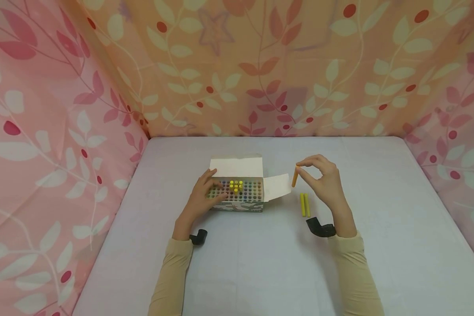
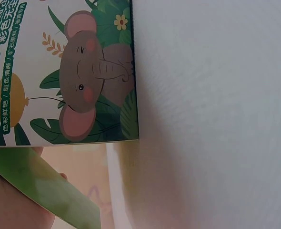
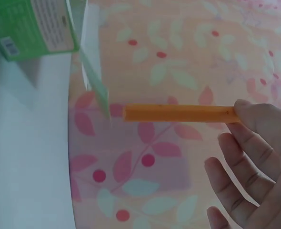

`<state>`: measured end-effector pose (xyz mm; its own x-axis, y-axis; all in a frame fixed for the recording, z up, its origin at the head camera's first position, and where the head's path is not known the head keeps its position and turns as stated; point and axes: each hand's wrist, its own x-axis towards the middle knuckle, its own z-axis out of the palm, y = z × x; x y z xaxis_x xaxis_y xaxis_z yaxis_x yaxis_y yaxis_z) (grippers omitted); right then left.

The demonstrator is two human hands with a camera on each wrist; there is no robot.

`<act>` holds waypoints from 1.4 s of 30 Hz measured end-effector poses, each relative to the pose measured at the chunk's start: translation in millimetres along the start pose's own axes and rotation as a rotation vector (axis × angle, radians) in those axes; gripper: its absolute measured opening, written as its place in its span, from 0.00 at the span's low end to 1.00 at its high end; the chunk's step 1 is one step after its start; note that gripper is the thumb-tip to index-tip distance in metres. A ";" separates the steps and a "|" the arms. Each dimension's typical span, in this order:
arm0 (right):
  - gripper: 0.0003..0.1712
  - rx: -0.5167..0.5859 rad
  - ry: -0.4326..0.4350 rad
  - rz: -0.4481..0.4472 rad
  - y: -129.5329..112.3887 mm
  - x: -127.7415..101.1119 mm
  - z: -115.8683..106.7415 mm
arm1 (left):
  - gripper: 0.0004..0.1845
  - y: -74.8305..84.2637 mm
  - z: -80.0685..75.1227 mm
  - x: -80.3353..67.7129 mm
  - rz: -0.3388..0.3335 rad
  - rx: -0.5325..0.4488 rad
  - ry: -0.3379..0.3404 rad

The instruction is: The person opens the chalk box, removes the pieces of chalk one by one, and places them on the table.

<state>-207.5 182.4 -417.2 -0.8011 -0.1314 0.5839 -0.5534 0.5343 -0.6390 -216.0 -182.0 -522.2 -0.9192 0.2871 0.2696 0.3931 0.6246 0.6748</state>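
Note:
Between thumb and fingertips, my right hand [image 1: 324, 182] pinches an orange chalk stick [image 3: 178, 113] at one end. The stick hangs nearly upright above the table, just right of the box's side flap [image 1: 277, 187]. My left hand [image 1: 205, 191] rests over the left end of the chalk box [image 1: 237, 206], its fingers spread above the rows of chalk. Several yellow chalk sticks [image 1: 236, 185] stand out above the other colours in the box. Two yellow chalk sticks [image 1: 305, 205] lie side by side on the table below the right hand. An elephant picture [image 2: 93, 71] decorates the box front.
The box's white lid [image 1: 237, 166] stands raised at the back. A white cloth covers the table [image 1: 245, 263]. Flowered curtains [image 1: 268, 66] enclose the back and both sides. Black wrist mounts [image 1: 320, 228] sit by both sleeves.

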 end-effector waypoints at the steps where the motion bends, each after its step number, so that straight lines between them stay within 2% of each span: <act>1: 0.08 -0.008 0.001 0.004 2.4 -1.1 -2.3 | 0.17 0.0 0.0 -0.1 -0.002 -0.002 -0.001; 7: 0.07 -0.080 -0.028 0.056 17.7 -6.7 -15.6 | 0.17 -0.4 -0.1 -0.7 0.007 -0.002 0.002; 12: 0.07 -0.140 -0.086 0.158 28.3 -10.4 -26.8 | 0.17 -0.3 -0.8 -0.8 0.016 0.003 0.007; 23: 0.14 -0.174 -0.312 0.388 53.0 -20.0 -37.4 | 0.17 -0.1 -0.7 0.2 0.019 0.004 0.009; 33: 0.17 -0.266 -0.492 0.472 78.9 -28.7 -26.5 | 0.17 -1.0 0.4 0.5 0.008 0.004 0.007; 38: 0.17 -0.294 -0.548 0.499 84.0 -31.6 -21.3 | 0.18 -0.7 0.8 1.2 0.017 0.003 0.008; 42: 0.18 -0.298 -0.558 0.509 86.3 -32.9 -18.5 | 0.18 -0.6 0.8 1.1 0.013 0.003 0.006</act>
<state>-224.7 248.3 -482.2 -0.9775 -0.1671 -0.1285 -0.0692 0.8302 -0.5532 -217.2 -181.4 -522.9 -0.9142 0.2909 0.2820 0.4047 0.6232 0.6692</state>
